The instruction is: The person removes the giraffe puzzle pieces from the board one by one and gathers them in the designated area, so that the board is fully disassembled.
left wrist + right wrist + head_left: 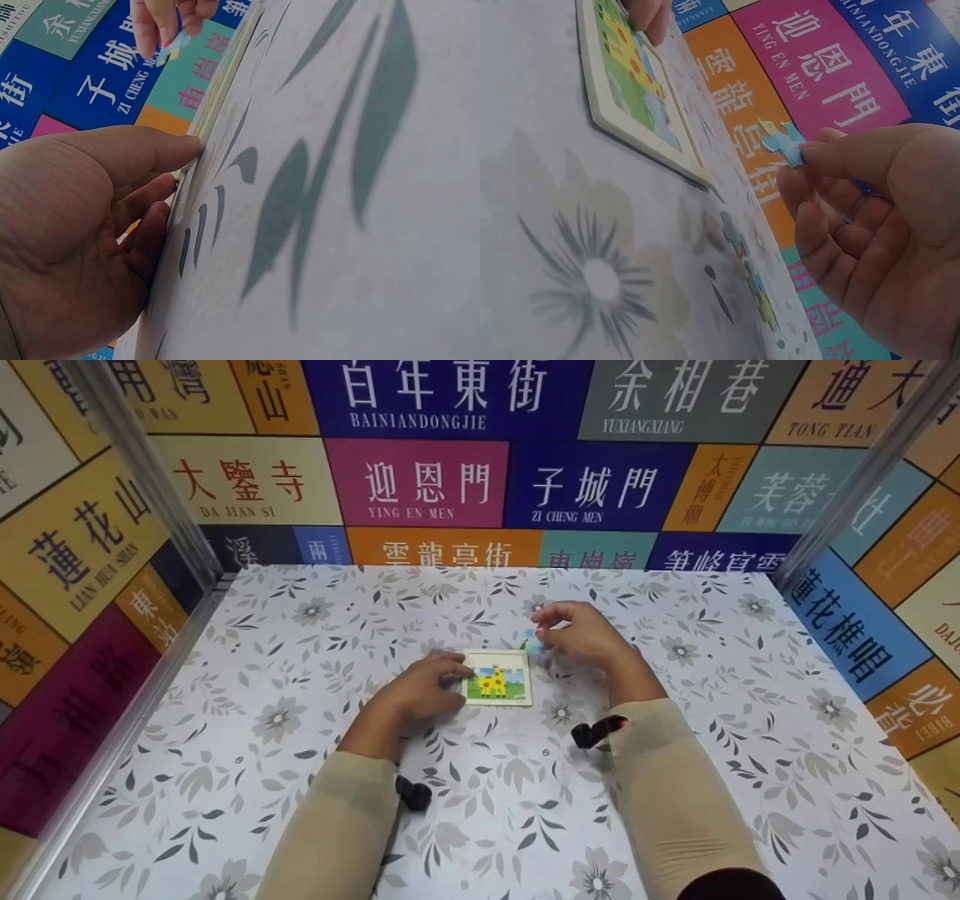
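A small jigsaw puzzle (491, 684) in a cream frame (495, 703) lies flat on the table. Its picture is a yellow giraffe with brown spots; a pale bare strip shows along the top. My left hand (431, 686) rests at the frame's left side, thumb and fingertips touching its edge, as the left wrist view also shows. Beyond the upper right corner, my right hand (581, 634) pinches a light-blue jigsaw piece (784, 142) with a yellow bit between thumb and fingers, held above the table.
Loose jigsaw pieces (759, 294) lie on the table beyond the frame in the right wrist view. The table (300, 810) has a grey leaf and flower pattern. Colourful sign-covered panels (420, 484) stand at its back and sides.
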`<act>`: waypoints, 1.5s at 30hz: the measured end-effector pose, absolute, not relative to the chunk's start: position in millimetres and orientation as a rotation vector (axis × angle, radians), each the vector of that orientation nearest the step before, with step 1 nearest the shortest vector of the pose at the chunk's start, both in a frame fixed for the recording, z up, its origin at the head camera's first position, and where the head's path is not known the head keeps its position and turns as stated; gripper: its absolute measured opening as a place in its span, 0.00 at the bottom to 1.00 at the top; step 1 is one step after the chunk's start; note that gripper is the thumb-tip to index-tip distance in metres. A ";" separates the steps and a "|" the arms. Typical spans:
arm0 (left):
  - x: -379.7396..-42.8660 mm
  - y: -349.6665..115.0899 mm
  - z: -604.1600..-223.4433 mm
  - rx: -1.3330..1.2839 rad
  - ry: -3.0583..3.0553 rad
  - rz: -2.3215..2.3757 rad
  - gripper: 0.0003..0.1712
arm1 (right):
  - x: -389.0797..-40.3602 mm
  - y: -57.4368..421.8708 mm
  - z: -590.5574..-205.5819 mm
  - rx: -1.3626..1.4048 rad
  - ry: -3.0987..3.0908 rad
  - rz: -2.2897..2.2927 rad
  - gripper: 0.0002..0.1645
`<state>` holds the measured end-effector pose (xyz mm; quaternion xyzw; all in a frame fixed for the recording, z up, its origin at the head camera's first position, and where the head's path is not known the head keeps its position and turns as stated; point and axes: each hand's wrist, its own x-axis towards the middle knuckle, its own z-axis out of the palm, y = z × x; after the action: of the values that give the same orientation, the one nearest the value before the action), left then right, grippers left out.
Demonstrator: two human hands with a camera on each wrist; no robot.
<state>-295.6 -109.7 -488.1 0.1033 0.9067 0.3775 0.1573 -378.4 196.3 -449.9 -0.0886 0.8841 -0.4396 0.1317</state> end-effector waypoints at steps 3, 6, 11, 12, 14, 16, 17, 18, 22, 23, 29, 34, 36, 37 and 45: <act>-295.4 -109.4 -487.5 0.290 2.593 1.080 0.29 | -380.8 212.1 -448.3 -0.232 2.595 -1.273 0.18; -295.7 -109.6 -487.3 0.297 2.596 1.071 0.28 | -383.7 229.7 -448.7 -0.205 2.631 -1.265 0.19; -296.9 -110.3 -488.4 0.302 2.594 1.061 0.29 | -389.4 255.5 -453.3 -0.187 2.660 -1.249 0.21; -297.2 -110.4 -488.7 0.302 2.594 1.061 0.29 | -390.2 259.3 -454.5 -0.189 2.662 -1.247 0.22; -297.7 -110.5 -489.2 0.303 2.594 1.062 0.29 | -391.0 265.0 -457.1 -0.178 2.668 -1.250 0.21; -297.9 -110.6 -489.6 0.306 2.596 1.064 0.29 | -391.8 268.6 -459.8 -0.171 2.680 -1.257 0.20; -298.0 -110.6 -489.6 0.306 2.597 1.063 0.29 | -391.8 270.0 -461.1 -0.169 2.686 -1.264 0.20; -297.9 -110.6 -489.6 0.305 2.599 1.063 0.29 | -391.8 271.2 -462.4 -0.163 2.694 -1.266 0.20; -297.3 -110.1 -489.7 0.299 2.593 1.076 0.28 | -391.0 277.0 -469.5 -0.111 2.725 -1.277 0.20; -297.2 -110.0 -489.9 0.309 2.592 1.081 0.28 | -390.6 278.7 -471.4 -0.081 2.713 -1.300 0.20; -297.5 -110.3 -490.4 0.359 2.603 1.081 0.28 | -390.8 286.5 -481.7 0.047 2.616 -1.434 0.21; -297.9 -110.0 -490.0 0.338 2.603 1.075 0.29 | -394.4 287.8 -485.9 0.047 2.621 -1.414 0.21; -298.0 -109.8 -490.0 0.333 2.602 1.077 0.30 | -395.5 287.3 -486.6 0.040 2.630 -1.392 0.21; -298.2 -109.7 -490.1 0.331 2.600 1.079 0.30 | -395.7 286.9 -486.7 0.034 2.635 -1.382 0.21; -298.6 -109.4 -490.4 0.321 2.601 1.089 0.30 | -394.8 284.4 -484.0 0.015 2.650 -1.319 0.21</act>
<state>-298.6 -109.4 -490.4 0.1119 0.9059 0.3793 0.1512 -394.8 284.4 -484.0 0.0050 0.8916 -0.4437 0.0907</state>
